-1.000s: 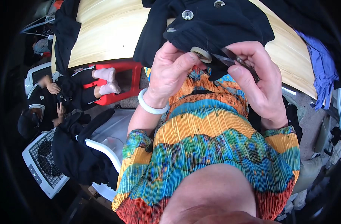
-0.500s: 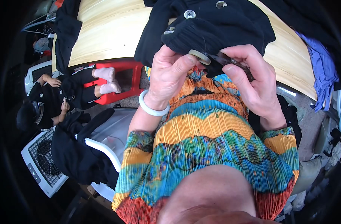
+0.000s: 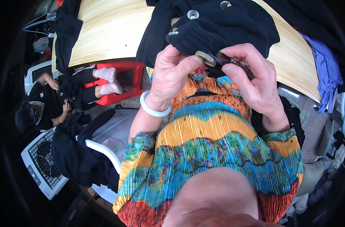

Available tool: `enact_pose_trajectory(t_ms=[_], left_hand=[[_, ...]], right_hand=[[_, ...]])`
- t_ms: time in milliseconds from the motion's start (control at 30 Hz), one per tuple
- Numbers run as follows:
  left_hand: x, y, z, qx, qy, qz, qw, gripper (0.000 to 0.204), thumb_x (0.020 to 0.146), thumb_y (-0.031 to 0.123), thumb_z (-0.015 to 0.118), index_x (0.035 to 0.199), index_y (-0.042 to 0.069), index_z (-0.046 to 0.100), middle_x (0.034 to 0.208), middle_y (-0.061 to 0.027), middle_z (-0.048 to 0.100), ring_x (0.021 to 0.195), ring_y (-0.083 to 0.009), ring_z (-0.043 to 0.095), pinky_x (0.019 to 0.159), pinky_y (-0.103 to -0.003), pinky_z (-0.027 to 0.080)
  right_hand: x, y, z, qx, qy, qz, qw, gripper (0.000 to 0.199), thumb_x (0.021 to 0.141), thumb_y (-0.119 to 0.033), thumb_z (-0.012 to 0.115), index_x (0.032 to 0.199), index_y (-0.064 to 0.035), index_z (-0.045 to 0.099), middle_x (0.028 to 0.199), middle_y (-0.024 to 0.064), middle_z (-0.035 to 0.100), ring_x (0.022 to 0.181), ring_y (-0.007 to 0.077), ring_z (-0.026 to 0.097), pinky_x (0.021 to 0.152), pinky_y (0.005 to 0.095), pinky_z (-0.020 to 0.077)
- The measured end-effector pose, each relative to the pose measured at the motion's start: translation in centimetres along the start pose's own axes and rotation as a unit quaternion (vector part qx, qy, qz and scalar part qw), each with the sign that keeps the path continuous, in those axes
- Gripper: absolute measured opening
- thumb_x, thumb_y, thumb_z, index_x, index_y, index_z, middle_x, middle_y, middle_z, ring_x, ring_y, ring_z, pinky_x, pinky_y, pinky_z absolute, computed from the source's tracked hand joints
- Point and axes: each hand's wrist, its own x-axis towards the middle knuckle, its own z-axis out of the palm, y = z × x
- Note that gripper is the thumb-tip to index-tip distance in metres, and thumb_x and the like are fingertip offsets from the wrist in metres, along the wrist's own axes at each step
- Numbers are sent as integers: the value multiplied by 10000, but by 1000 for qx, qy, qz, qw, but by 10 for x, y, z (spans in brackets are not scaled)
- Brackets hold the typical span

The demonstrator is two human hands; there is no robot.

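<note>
A black knit garment (image 3: 236, 26) with large buttons hangs over the table's near edge. Between its thumb and fingers, my left hand (image 3: 172, 72) pinches a greyish-green button (image 3: 205, 58) on the garment, tilted nearly edge-on. My right hand (image 3: 255, 79) is closed around small dark thread snips (image 3: 242, 64). Their pointed end lies right beside the button; whether it touches button or thread cannot be made out. Farther up the cloth sits another pale button (image 3: 193, 14).
The wooden table (image 3: 112, 30) spreads ahead, with dark clothing at its left and a blue-purple cloth (image 3: 321, 64) over its right edge. At left, a seated person (image 3: 47, 94) handles dark cloth near a red stool (image 3: 131, 77). A chair (image 3: 104, 151) with black garments stands close by.
The button and my left fingertips have shifted slightly right and down. The snips' tip is now closer to the button. One hand of the seated person has moved and looks blurred.
</note>
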Motion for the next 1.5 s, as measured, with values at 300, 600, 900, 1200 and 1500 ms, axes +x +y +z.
enact_pose_trajectory(t_ms=[300, 600, 900, 1200, 1500], left_hand=[[0, 1, -1, -25, 6, -7, 1000, 291, 824, 21, 578, 1104, -29, 514, 998, -102, 598, 874, -158, 583, 787, -272, 476], [-1, 3, 0, 23, 28, 8, 999, 281, 823, 46, 592, 1086, -25, 524, 963, -103, 611, 840, -158, 594, 758, -265, 483], [-2, 5, 1, 71, 45, 7, 996, 273, 817, 5, 583, 1081, -39, 528, 964, -99, 612, 831, -133, 590, 753, -247, 479], [0, 7, -6, 95, 32, -23, 995, 261, 827, 23, 575, 1077, -37, 529, 950, -94, 607, 820, -132, 587, 745, -250, 486], [1, 4, -4, 8, 27, -64, 998, 259, 841, 68, 568, 1082, -18, 528, 949, -95, 605, 846, -161, 588, 733, -279, 499]], right_hand=[[0, 0, 0, 20, -5, 28, 999, 170, 794, -75, 623, 929, 6, 559, 704, 66, 570, 593, 114, 562, 523, 217, 434], [0, 0, -1, -26, -5, 8, 1000, 171, 794, -69, 617, 934, 2, 549, 747, 77, 577, 597, 124, 570, 527, 229, 444], [0, 7, 2, -15, 10, -16, 1000, 166, 789, -72, 621, 924, 0, 553, 736, 76, 569, 589, 126, 568, 523, 231, 447], [5, 10, 5, -20, 3, -36, 999, 163, 779, -73, 621, 916, -9, 559, 684, 72, 555, 552, 133, 553, 493, 233, 425], [7, 12, 6, -37, -10, -37, 999, 151, 787, -68, 617, 914, -10, 561, 677, 56, 565, 538, 105, 538, 483, 220, 410]])
